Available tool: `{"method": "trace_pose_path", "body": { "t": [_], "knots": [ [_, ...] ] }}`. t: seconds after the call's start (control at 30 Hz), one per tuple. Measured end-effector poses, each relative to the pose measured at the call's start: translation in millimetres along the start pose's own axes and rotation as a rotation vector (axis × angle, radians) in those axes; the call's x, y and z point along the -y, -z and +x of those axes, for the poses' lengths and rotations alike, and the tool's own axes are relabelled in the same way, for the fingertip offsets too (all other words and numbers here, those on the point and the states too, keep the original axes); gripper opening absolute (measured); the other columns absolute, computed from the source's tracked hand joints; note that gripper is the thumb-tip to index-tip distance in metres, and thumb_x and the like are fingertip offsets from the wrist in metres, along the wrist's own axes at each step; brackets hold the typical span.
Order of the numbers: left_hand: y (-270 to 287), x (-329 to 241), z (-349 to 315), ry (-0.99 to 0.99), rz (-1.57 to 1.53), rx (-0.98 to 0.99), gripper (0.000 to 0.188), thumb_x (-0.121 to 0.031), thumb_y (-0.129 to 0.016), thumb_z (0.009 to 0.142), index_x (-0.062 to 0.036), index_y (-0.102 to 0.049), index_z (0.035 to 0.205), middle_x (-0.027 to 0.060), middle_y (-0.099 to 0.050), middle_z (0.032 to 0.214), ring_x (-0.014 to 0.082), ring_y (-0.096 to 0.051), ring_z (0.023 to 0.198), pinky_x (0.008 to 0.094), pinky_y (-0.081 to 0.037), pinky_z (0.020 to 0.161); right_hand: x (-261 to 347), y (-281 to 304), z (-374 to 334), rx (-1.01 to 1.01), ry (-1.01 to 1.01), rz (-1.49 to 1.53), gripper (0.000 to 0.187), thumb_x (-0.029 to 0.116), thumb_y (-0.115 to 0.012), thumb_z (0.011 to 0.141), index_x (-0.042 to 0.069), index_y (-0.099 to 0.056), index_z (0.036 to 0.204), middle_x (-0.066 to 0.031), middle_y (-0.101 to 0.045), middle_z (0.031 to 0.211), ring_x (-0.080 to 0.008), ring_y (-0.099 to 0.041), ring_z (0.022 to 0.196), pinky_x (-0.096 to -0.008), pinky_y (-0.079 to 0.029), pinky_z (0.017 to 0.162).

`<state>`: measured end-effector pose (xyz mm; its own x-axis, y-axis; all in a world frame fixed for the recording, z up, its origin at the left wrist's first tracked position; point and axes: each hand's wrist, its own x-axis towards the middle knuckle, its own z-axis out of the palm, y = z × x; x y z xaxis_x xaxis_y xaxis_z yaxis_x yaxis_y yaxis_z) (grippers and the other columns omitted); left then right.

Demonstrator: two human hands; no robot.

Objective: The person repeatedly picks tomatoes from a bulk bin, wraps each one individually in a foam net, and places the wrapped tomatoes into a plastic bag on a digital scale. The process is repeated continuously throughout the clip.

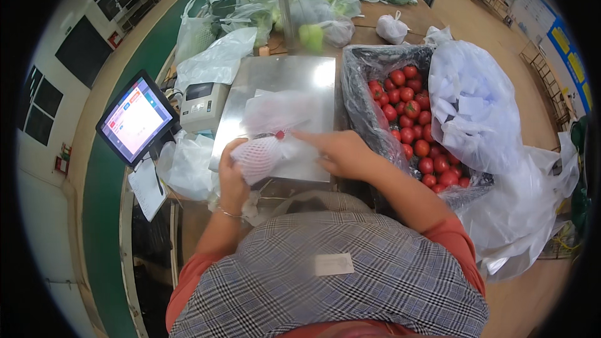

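In my left hand (233, 175) is a white foam net sleeve (258, 158), its fingers curled round the left side; what lies inside cannot be made out. My right hand (343, 153) reaches in from the right, index finger stretched toward a small red piece (280, 134) at the top of the sleeve, thumb apart from it. Whitish plastic film lies under and beside the right fingers. A blurred, see-through bag (278, 107) with a pinkish tint sits just beyond the sleeve. All this is over the steel plate (288, 72) of a scale.
A black crate lined with plastic (360, 81) holds red tomatoes (410, 112) at right, partly covered by white plastic bags (479, 112). Left are a label printer (203, 109), a lit screen (136, 116) and a notepad (147, 189). Bagged green vegetables (263, 0) lie behind a metal post (283, 0).
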<state>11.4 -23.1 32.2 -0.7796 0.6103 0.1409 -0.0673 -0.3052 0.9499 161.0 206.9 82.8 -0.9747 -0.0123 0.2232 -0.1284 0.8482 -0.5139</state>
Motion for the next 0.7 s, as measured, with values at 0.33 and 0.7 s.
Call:
{"method": "trace_pose_path", "body": {
  "t": [0.33, 0.7],
  "knots": [
    [-16.7, 72.4, 107.5, 0.568, -0.336, -0.047, 0.019, -0.011, -0.053, 0.091, -0.0017, -0.061, 0.106, 0.0072, -0.065, 0.101, 0.0179, -0.064, 0.090, 0.0328, -0.053, 0.078, -32.3, -33.2, 15.1, -0.147, 0.238, -0.073, 0.011, 0.011, -0.065, 0.074, 0.008, -0.060, 0.083, -0.0091, -0.057, 0.085, -0.0316, -0.059, 0.082, -0.0438, -0.048, 0.068],
    [72.9, 143.0, 207.5, -0.330, 1.679, 0.169, 0.031, -0.029, -0.058, 0.086, 0.0004, -0.066, 0.094, 0.0266, -0.063, 0.105, 0.0421, -0.059, 0.102, 0.0479, -0.047, 0.088, -60.8, -11.4, -23.6, -0.246, 0.158, -0.044, 0.024, 0.011, -0.065, 0.075, 0.009, -0.063, 0.099, -0.0120, -0.060, 0.098, -0.0333, -0.058, 0.094, -0.0439, -0.048, 0.080]
  ]
}}
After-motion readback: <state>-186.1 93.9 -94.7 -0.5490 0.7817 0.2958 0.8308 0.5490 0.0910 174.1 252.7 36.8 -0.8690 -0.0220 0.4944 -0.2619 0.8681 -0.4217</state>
